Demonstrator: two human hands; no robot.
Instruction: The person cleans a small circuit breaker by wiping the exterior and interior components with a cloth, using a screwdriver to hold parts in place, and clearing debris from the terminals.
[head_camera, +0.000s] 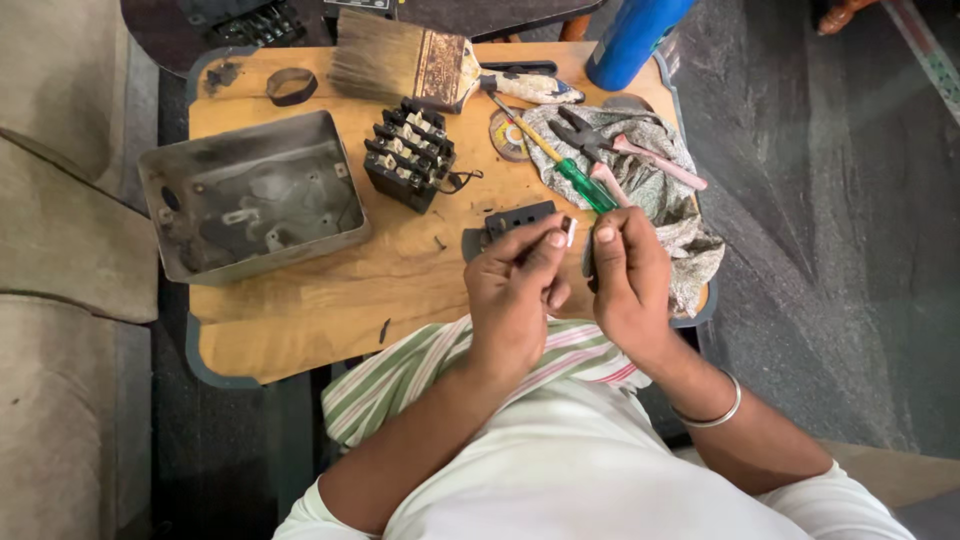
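Striped green, pink and white cloth lies across the person's lap, nearest the camera, under both forearms. Just above it the left hand is curled, its thumb and fingertips pinched on a small white-tipped part. The right hand is beside it, almost touching, fingers folded in around a thin dark piece that is mostly hidden; a metal bangle sits on that wrist. Both hands hover over the near edge of the wooden worktop. Directly behind the left fingers a flat black plate lies on the wood. To the right a grey rag carries pliers with pink handles and a green-handled screwdriver. Further left stand a black terminal block and an open, sooty metal box. At the far edge lie a wide paintbrush, a dark ring and a blue bottle
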